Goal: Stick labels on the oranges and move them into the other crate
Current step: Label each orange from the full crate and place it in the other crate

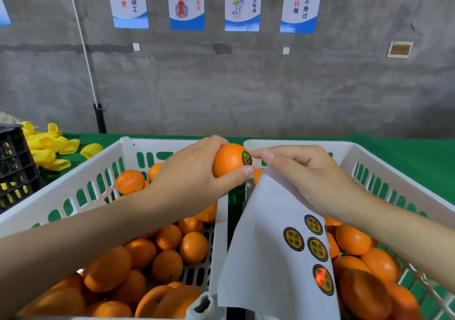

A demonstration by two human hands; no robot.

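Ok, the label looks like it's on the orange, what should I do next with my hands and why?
Probably rub the label flat with the forefinger of the right hand, which touches its edge while that hand holds the label sheet. The left hand grips the orange steadily in the air, and the label looks stuck on, but I can't tell whether it's fully pressed down.

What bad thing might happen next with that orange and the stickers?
The label may peel if the right hand presses it only lightly with a fingertip. The orange, gripped by the left hand near the gap between the left crate and right crate, might slip down there. The sticker sheet dangles from the right hand and could drop.
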